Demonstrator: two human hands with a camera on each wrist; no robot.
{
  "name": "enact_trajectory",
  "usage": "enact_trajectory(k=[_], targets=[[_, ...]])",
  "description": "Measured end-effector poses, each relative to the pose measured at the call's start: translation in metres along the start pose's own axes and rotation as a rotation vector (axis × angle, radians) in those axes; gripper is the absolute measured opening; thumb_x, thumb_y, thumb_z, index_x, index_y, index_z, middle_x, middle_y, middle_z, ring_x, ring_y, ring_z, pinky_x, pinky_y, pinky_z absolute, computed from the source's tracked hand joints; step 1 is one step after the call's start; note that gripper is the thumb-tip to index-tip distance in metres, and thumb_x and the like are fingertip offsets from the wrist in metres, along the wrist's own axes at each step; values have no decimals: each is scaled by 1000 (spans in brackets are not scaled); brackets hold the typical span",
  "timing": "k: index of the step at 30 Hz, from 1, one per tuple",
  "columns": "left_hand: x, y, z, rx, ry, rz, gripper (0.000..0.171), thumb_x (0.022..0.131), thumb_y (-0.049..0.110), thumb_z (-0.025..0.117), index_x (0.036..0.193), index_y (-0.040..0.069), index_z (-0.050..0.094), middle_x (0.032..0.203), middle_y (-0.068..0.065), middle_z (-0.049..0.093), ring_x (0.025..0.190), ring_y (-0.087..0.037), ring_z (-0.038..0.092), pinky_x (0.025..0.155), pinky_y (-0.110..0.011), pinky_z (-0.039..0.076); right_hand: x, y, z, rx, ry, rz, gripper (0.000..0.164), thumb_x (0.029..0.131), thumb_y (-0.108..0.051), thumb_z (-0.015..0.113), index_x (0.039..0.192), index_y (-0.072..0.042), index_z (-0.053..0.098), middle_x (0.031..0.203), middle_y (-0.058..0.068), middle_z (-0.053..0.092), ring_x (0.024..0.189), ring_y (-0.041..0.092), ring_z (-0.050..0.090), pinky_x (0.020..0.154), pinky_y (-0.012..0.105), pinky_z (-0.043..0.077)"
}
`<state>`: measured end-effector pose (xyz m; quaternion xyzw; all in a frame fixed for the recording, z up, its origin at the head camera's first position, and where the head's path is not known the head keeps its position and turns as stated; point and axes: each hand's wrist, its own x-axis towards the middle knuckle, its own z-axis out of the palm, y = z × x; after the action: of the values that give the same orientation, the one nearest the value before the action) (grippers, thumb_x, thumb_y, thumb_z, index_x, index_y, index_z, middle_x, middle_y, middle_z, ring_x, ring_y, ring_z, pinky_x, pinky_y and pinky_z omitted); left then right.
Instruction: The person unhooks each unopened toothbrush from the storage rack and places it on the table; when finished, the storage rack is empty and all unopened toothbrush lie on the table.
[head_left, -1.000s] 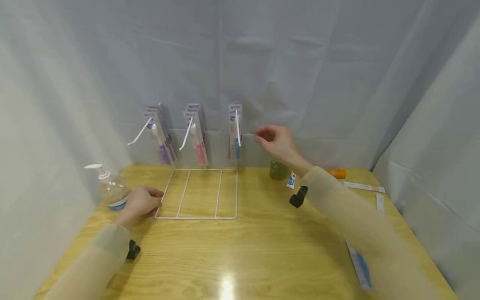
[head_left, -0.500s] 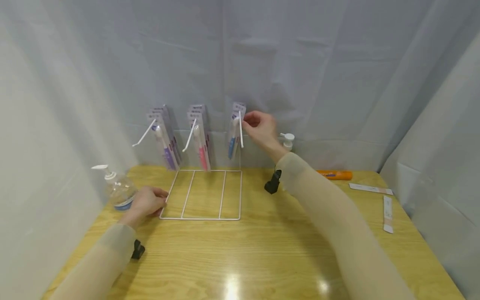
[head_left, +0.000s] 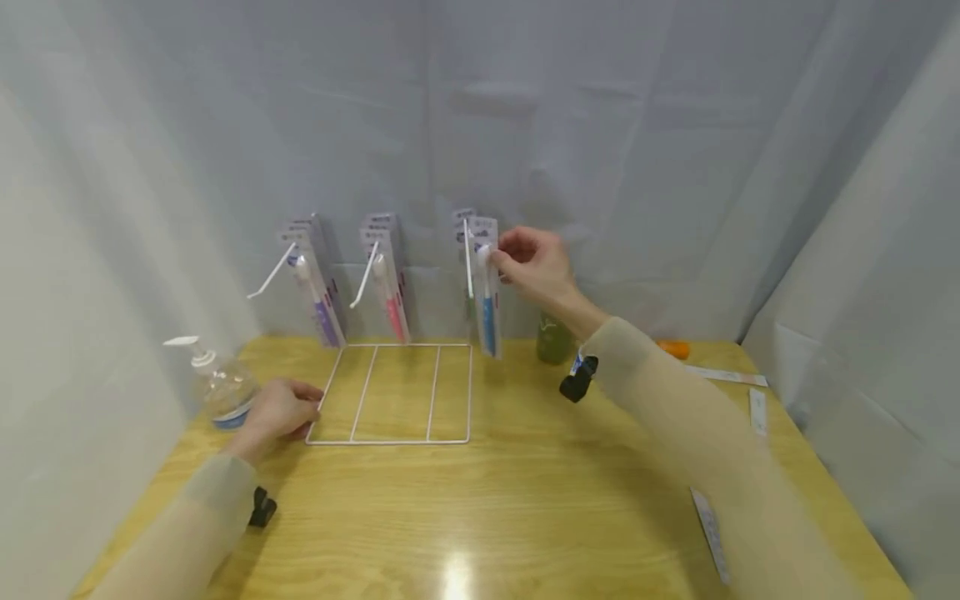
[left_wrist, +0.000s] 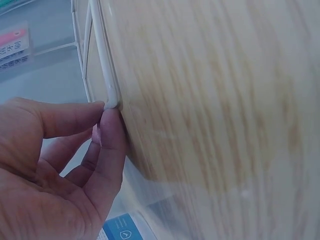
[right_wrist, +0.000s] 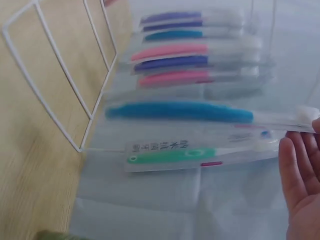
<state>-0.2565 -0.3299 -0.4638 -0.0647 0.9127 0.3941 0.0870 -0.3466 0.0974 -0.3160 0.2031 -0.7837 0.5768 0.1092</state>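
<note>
My right hand (head_left: 542, 265) pinches a packaged blue toothbrush (head_left: 489, 312) by the upper edge of its card, just right of the rack's right hook (head_left: 468, 258). In the right wrist view this toothbrush (right_wrist: 180, 111) lies alongside a packaged green toothbrush (right_wrist: 170, 156), which is mostly hidden in the head view. At the left, my left hand (head_left: 279, 412) holds the side of the white wire rack's base (head_left: 390, 442). Thumb and fingers of the left hand (left_wrist: 65, 155) pinch a rounded corner of the wire (left_wrist: 111, 100) in the left wrist view.
Packaged purple (head_left: 324, 321) and pink (head_left: 393, 317) toothbrushes hang on the other hooks. A clear pump bottle (head_left: 225, 392) stands left, a green bottle (head_left: 553, 340) behind my right wrist. An orange tube (head_left: 673, 349) and flat packages (head_left: 726, 376) lie right; a curtain closes the back.
My right hand has come left to the right hook, gripped the blue toothbrush pack and drawn it forward and right of the hook. My left hand stays on the rack's base.
</note>
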Motion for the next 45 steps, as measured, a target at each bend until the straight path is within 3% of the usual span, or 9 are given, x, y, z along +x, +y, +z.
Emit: enact_trajectory(k=[6, 9, 14, 21, 27, 34, 40, 45], targets=[[0, 0, -5, 0, 0, -10, 51, 93, 1, 69, 141, -14, 67, 75, -2, 76, 58, -7, 65, 54, -21, 60, -58, 0, -51, 39, -62, 43, 16, 106, -3, 70, 116, 10, 71, 99, -4, 79, 82, 9, 76, 75, 28, 71], [0, 0, -6, -4, 1, -4, 51, 93, 1, 69, 141, -15, 66, 77, -3, 77, 59, -8, 66, 54, -22, 61, -92, 15, -82, 27, -82, 159, 22, 106, -3, 70, 119, 14, 68, 93, -12, 79, 81, 7, 77, 76, 27, 71], [-5, -1, -9, -42, -13, -16, 51, 95, 0, 69, 143, -16, 64, 79, -4, 76, 60, -10, 67, 56, -23, 62, -146, 53, -125, -9, -147, 409, 32, 108, -9, 70, 127, 17, 66, 90, -12, 81, 79, 8, 78, 78, 29, 72], [-7, -2, -12, -37, -16, -14, 50, 96, 1, 69, 143, -16, 64, 71, 0, 72, 59, -9, 66, 55, -23, 61, -198, 103, -156, -131, -185, 696, 40, 107, -19, 75, 133, 12, 71, 90, -5, 81, 77, 9, 77, 70, 26, 70], [-5, -5, -12, -21, -6, -14, 49, 94, 1, 69, 140, -16, 66, 74, -2, 74, 59, -9, 66, 55, -23, 62, -215, 115, -160, -222, -172, 763, 38, 102, -12, 77, 128, 16, 72, 83, 1, 78, 69, 10, 73, 62, 25, 68], [-6, -6, -12, 14, 8, -9, 49, 94, 2, 69, 140, -14, 68, 77, -4, 77, 59, -8, 67, 55, -23, 62, -214, 119, -158, -316, -135, 783, 35, 100, -12, 79, 124, 14, 74, 87, 6, 78, 70, 12, 72, 61, 27, 68], [-5, -7, -12, 15, 11, -10, 49, 93, 2, 69, 140, -14, 68, 80, -7, 78, 58, -8, 67, 54, -23, 62, -211, 114, -158, -427, -138, 725, 27, 97, -12, 81, 112, 10, 80, 83, 7, 81, 68, 13, 74, 61, 29, 69], [-3, -7, -11, 27, 16, -17, 51, 90, 2, 70, 139, -12, 70, 88, -13, 82, 59, -8, 67, 55, -24, 62, -203, 102, -154, -541, -164, 608, 26, 100, -19, 79, 111, 4, 83, 81, 5, 81, 70, 13, 73, 62, 29, 64]])
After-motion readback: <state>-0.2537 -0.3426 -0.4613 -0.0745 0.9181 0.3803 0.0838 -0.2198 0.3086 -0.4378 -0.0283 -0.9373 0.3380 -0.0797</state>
